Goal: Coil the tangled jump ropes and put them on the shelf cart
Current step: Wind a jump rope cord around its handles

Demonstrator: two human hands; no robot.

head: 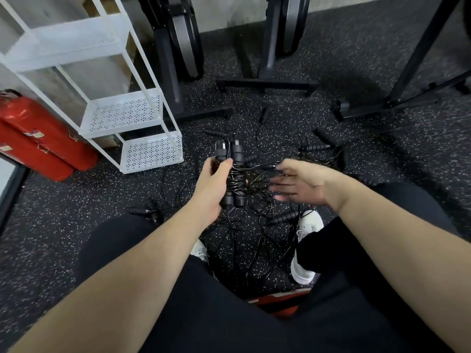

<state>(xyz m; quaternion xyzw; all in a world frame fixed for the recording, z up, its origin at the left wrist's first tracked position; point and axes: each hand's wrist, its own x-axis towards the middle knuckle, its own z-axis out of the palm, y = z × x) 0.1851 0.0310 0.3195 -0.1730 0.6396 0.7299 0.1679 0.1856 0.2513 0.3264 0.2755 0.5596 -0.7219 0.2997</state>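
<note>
**One rope wound up, more on the floor**

In the middle of the frame our left hand [212,178] grasps a wound-up jump rope [235,174]. Our right hand [298,182] is blurry, fingers spread, holding nothing. Tangled ropes [254,238] lie on the floor below. The white shelf cart [122,110] stands upper left.

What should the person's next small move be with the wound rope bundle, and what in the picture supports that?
Probably carry the bundle leftward onto the shelf cart: the left hand grips it already wound, the right hand is open, and the shelves look bare.
</note>
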